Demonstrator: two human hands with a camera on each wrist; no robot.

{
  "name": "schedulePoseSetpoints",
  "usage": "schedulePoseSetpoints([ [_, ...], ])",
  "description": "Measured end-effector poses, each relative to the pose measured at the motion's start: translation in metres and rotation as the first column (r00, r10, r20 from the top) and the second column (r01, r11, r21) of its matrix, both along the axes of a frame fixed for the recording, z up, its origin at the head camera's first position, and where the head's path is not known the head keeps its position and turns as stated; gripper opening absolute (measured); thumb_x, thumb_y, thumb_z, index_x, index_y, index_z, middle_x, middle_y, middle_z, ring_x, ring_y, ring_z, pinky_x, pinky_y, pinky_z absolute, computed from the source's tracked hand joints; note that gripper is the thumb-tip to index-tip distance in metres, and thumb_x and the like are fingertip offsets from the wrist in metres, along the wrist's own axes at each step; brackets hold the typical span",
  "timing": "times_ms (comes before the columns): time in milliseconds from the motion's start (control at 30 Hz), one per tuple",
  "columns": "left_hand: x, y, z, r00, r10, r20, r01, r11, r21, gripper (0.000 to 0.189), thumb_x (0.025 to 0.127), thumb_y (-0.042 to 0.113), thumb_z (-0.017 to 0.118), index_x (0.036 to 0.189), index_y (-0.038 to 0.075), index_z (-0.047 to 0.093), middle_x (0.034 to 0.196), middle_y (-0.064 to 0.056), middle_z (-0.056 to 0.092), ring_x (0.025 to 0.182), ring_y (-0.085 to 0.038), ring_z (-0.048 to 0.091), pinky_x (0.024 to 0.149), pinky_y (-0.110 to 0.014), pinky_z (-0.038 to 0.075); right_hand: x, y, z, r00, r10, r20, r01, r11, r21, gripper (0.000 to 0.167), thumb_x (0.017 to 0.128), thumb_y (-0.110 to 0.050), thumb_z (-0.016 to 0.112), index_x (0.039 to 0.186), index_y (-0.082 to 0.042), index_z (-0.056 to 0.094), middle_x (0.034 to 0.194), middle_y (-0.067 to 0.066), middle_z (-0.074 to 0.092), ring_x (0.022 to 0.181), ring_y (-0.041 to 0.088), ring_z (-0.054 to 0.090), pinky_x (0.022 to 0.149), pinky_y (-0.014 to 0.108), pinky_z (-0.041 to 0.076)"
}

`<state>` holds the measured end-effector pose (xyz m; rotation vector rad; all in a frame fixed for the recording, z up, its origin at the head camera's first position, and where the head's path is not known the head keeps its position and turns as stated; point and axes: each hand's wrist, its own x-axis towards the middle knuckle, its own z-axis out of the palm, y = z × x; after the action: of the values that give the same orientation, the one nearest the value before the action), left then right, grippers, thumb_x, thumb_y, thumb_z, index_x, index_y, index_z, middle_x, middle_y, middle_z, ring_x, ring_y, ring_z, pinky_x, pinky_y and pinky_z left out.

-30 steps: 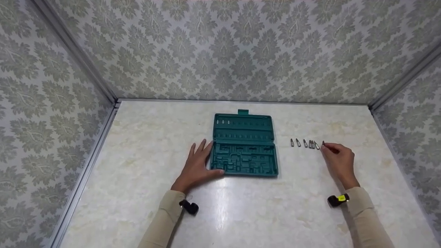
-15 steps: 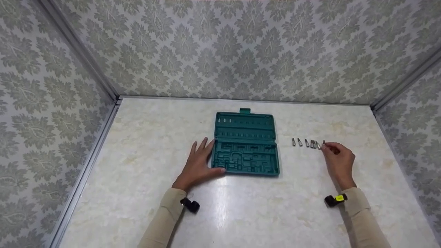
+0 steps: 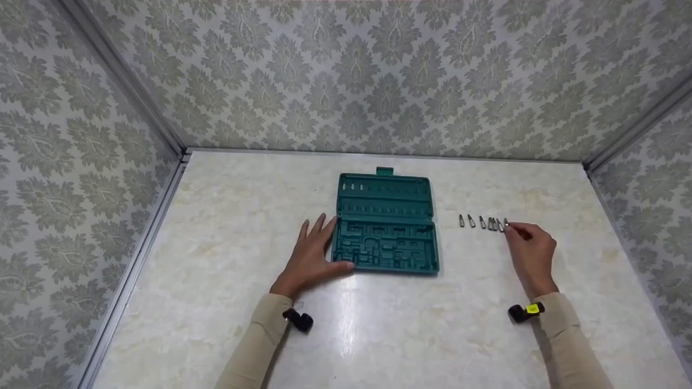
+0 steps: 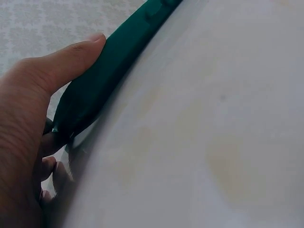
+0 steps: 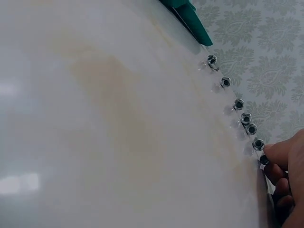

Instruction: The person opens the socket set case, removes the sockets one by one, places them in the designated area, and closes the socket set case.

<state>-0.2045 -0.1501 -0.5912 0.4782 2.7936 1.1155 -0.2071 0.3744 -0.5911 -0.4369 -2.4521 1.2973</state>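
Patterned walls [image 3: 351, 70] rise beyond and to both sides of the fingers, around a pale, marbled tabletop [image 3: 216, 216] that spreads beneath them. A green case [image 3: 385, 219] lies open between the two hands, its compartmented base just beside the left fingers and its lid laid back beyond them. The left hand [image 3: 309, 258] has its fingers spread, the index finger at the case's left side and the thumb against its near edge. The right hand [image 3: 532, 254], well apart from the case, pinches a metal fitting [image 3: 506, 222] between thumb and fingertips. To the left of that pinch, six more fittings [image 3: 483, 222] form a row, the nearest just beside the thumb. Three tiny pale pieces [image 3: 353, 187] sit in the lid, beyond the left fingertips.
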Motion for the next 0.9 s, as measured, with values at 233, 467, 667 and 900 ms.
schedulePoseSetpoints([
  [233,0.002,0.0,0.0,1.0,0.015,0.008,-0.015,1.0,0.011,0.126,0.08,0.087,0.075,0.178,0.029,0.021,0.185,-0.002,0.013,0.171,-0.03,-0.005,0.136,-0.061,0.007,-0.001,0.0,-0.003,1.0,-0.004,0.003,0.004,1.0,-0.004,0.035,0.107,-0.038,0.073,0.125,-0.009,0.082,0.11,0.008,0.074,0.092,0.018,0.064,0.07,0.019,0.051],
  [467,0.002,0.001,0.001,1.0,0.021,0.019,-0.022,1.0,0.009,0.127,0.079,0.089,0.074,0.178,0.031,0.02,0.185,0.0,0.011,0.171,-0.03,-0.007,0.136,-0.062,0.006,0.001,-0.001,-0.001,1.0,-0.009,-0.023,0.008,1.0,-0.016,0.036,0.107,-0.039,0.073,0.126,-0.01,0.082,0.109,0.008,0.073,0.092,0.02,0.063,0.071,0.022,0.05],
  [667,-0.002,0.001,0.003,1.0,-0.007,-0.026,0.007,1.0,-0.023,0.128,0.08,0.085,0.075,0.178,0.022,0.022,0.184,-0.009,0.016,0.171,-0.031,0.003,0.137,-0.057,0.003,0.001,-0.004,0.009,0.999,-0.025,0.043,0.027,0.999,-0.037,0.046,0.11,-0.047,0.064,0.139,-0.013,0.077,0.119,0.005,0.071,0.102,0.017,0.063,0.078,0.023,0.052],
  [900,-0.001,0.001,0.001,1.0,-0.013,-0.026,0.012,1.0,-0.029,0.129,0.08,0.085,0.075,0.178,0.021,0.022,0.184,-0.011,0.016,0.171,-0.032,0.004,0.137,-0.055,0.002,0.002,-0.02,0.023,0.995,0.022,-0.101,-0.018,0.999,0.04,0.031,0.111,-0.022,0.068,0.13,0.0,0.079,0.116,0.017,0.074,0.095,0.013,0.059,0.081,0.023,0.046],
])
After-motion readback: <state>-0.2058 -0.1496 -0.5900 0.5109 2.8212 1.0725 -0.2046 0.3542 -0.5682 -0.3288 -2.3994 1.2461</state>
